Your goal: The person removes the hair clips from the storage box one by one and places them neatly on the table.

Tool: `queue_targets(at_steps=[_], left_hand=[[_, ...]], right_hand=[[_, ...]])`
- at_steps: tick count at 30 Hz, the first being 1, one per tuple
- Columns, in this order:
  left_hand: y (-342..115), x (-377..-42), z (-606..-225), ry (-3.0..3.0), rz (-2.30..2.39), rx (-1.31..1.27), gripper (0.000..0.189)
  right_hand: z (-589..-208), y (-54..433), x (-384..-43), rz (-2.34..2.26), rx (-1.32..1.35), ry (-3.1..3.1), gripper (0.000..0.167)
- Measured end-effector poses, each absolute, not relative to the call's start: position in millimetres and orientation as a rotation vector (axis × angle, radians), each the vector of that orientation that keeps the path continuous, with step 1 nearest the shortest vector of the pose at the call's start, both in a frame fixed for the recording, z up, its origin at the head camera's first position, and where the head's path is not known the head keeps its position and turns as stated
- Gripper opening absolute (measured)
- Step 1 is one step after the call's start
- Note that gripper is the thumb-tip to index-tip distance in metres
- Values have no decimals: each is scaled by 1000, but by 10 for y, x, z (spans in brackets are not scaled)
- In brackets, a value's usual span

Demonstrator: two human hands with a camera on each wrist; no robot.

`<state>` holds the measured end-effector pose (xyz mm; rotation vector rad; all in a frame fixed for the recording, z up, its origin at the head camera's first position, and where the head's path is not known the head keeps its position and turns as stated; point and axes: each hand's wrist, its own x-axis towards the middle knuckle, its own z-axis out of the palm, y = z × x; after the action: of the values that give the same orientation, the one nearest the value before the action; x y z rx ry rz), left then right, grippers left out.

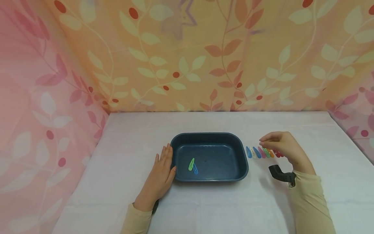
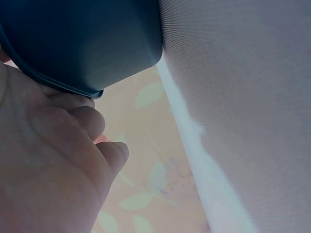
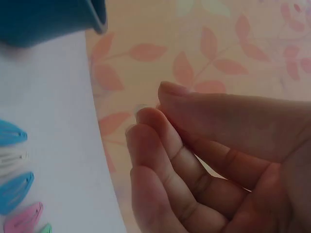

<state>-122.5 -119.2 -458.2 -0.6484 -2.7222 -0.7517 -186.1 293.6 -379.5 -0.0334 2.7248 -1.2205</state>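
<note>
A dark blue rectangular tub [image 1: 216,162] stands on the table. Two snap hair clips lie on its floor toward the left, a green clip [image 1: 191,164] touching a blue clip [image 1: 195,169]. My left hand [image 1: 160,175] rests against the tub's left end with straight fingers; the left wrist view shows the palm [image 2: 43,160] at its rim. Right of the tub is a row of snap clips, from a blue clip [image 1: 249,152] past a pink clip [image 1: 261,152] to red ones partly hidden by my right hand [image 1: 284,148]. That hand hovers over the row, fingers loosely bent, nothing visible between them.
A white cloth [image 1: 204,208] covers the table. Patterned orange fabric [image 1: 187,65] hangs along its back edge, and pink fabric [image 1: 52,130] along the left side. A black wrist strap [image 1: 281,175] sits at my right cuff.
</note>
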Motion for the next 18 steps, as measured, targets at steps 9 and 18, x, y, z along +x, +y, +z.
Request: queue_targets(at_steps=[9, 18], left_hand=[[-1201, -1221, -4587, -2711, -744, -652, 63], [-1198, -1218, -4571, -2722, -767, -657, 62]], right_hand=[[-3739, 2754, -1830, -1240, -142, 2714, 33], [-3763, 2530, -1825, -1259, -304, 2671, 20]])
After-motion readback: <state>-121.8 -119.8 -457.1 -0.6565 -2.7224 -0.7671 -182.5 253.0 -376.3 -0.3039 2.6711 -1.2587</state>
